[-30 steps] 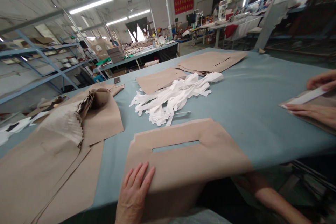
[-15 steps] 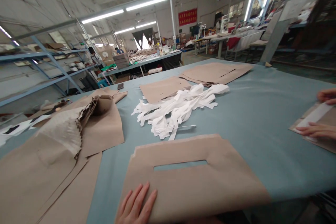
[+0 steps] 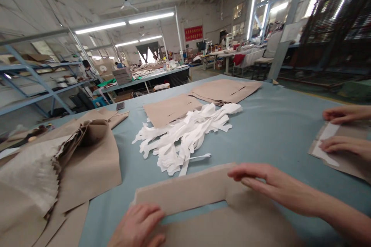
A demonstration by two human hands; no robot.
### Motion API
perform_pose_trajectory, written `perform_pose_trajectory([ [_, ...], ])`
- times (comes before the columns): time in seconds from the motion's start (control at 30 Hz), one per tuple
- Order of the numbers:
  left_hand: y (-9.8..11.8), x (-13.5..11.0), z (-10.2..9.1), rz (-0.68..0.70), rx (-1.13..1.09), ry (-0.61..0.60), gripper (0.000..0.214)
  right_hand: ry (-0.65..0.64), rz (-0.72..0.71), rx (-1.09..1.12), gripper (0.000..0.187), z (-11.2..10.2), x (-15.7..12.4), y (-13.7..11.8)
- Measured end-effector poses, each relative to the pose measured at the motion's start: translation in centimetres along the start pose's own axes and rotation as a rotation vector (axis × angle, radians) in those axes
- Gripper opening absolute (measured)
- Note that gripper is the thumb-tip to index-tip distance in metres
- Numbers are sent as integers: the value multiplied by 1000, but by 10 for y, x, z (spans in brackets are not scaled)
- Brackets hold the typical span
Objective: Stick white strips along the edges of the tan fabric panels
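A taupe fabric or leather-like piece [image 3: 197, 185] with a long cut slot lies at the table's front, a paler line along its far edge. My left hand [image 3: 140, 222] rests on its left end beside the slot, fingers bent but apart from the thumb. Near the far right corner is my right hand [image 3: 257, 177], its fingers stretched out above the thumb; whether it touches the piece is unclear. The near part of the piece runs out of view. Just beyond it lies a loose pile of white strips [image 3: 185, 135].
At the right, another person's hands [image 3: 344, 144] press a white strip onto a taupe piece [image 3: 355, 162]. Stacked taupe pieces [image 3: 223, 88] lie farther back. A bunched taupe heap [image 3: 95, 154] covers the left side of the blue-green table [image 3: 278, 135]. A phone-like dark object [image 3: 120, 105] lies beyond.
My right hand has come into view at the piece's far right corner. My left hand has moved up its left side to the slot. The view has shifted right.
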State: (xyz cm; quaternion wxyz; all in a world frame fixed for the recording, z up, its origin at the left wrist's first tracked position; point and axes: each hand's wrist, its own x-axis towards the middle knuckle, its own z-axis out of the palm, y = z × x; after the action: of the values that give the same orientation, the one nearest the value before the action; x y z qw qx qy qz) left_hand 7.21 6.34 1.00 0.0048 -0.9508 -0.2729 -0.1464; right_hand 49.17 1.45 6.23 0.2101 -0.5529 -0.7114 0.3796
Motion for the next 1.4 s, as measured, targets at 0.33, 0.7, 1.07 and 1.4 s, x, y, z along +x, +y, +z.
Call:
perform_pose_trajectory([
  [0.33,-17,185,54,-336,33,-185,76,405,-97,-400,59,-4,156,63],
  [0.7,-115,202,57,-257,242,-56,57,386,-83,-487,53,-2,176,82],
  [1.07,-86,178,65,2,97,105,28,386,-194,-632,47,13,182,44],
  [1.4,-97,104,29,-300,-279,350,18,189,-250,-738,20,28,223,24],
])
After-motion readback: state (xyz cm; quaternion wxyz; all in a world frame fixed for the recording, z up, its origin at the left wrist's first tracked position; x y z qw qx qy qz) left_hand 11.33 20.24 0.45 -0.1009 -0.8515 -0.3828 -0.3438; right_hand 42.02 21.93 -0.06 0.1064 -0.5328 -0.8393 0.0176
